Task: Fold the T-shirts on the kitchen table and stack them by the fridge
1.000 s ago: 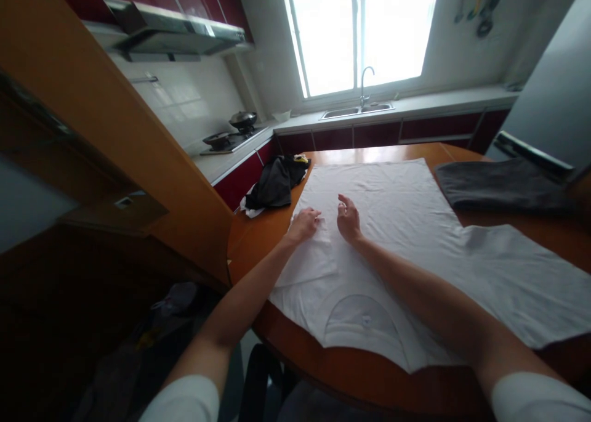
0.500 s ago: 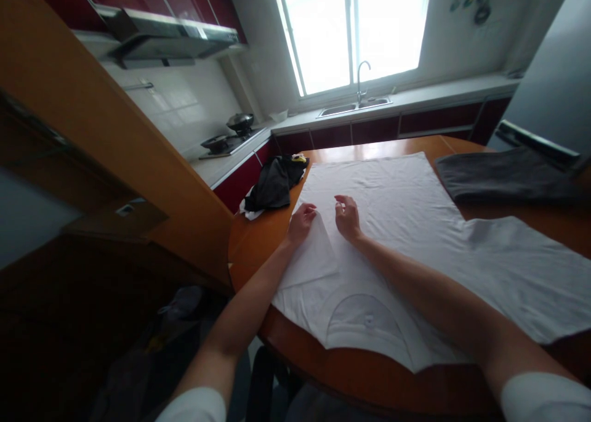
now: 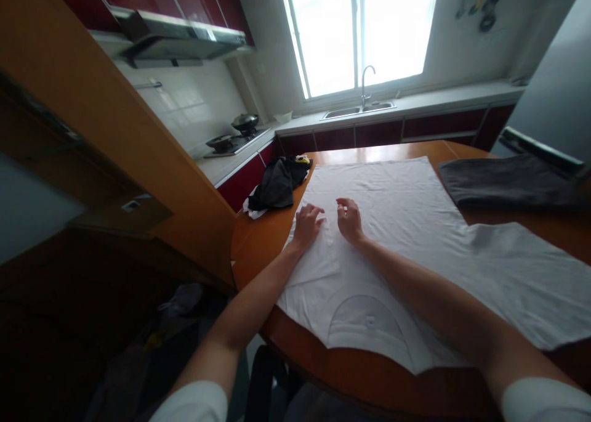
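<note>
A white T-shirt (image 3: 397, 225) lies spread flat on the round wooden table (image 3: 369, 373), its neckline toward me and one sleeve stretched out to the right. My left hand (image 3: 306, 223) rests on the folded-in left sleeve of the shirt, fingers spread and flat on the cloth. My right hand (image 3: 349, 219) sits just to the right of it on the shirt's body, fingers slightly curled with the tips on the fabric. Neither hand grips anything.
A dark crumpled garment (image 3: 279, 183) lies at the table's far left edge. A grey folded cloth (image 3: 505, 182) lies at the far right. Beyond are a kitchen counter with a sink (image 3: 357, 109), a stove (image 3: 231, 140) and a bright window. A wooden cabinet (image 3: 115, 132) stands to the left.
My left hand has opened from a loose curl and now lies flat with spread fingers on the folded sleeve. My right hand has barely moved.
</note>
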`<action>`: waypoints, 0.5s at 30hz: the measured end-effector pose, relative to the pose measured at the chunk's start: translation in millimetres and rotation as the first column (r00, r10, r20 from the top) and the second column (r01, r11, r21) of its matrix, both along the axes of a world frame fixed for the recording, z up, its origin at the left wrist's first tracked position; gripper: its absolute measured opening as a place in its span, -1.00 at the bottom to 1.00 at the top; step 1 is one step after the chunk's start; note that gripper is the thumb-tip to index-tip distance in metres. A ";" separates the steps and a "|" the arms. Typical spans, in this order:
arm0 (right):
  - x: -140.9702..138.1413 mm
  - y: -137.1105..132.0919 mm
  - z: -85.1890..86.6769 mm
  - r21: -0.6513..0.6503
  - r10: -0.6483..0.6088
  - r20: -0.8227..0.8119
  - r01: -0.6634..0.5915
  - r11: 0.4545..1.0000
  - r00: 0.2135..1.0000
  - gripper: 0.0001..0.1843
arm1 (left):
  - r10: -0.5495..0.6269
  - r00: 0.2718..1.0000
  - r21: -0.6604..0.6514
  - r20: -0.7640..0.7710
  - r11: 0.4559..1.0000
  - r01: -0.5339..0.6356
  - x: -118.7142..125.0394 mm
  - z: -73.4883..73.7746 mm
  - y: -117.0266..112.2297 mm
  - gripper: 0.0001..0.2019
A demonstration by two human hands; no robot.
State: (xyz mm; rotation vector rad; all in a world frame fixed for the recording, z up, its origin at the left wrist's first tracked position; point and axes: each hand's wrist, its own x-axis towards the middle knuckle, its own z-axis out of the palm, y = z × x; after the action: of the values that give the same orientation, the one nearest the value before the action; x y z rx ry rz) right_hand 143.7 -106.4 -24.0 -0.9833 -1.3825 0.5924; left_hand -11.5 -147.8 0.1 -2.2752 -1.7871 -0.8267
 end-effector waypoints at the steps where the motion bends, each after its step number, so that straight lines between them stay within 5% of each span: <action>1: 0.3 -0.3 0.8 -0.001 0.002 0.007 -0.002 1.000 1.000 -0.71 | 0.002 1.000 -0.012 -0.005 1.000 -0.002 1.0 0.9 -1.3 -0.81; 5: 0.6 -4.3 5.2 0.014 0.042 0.064 -0.043 0.999 0.997 -0.75 | -0.065 0.998 -0.119 0.011 0.991 0.066 2.1 1.0 -3.4 -0.86; 15: 1.9 -7.8 8.7 0.049 0.043 0.089 -0.048 0.998 0.995 -0.68 | -0.179 0.980 -0.153 -0.082 0.974 0.165 1.0 3.5 -15.3 -0.79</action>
State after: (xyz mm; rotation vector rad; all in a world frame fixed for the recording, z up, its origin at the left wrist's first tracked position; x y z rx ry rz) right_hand 145.5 -114.2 -15.4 -0.9482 -1.4950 0.5502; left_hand -10.6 -163.1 3.6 -2.5458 -1.6786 -0.6174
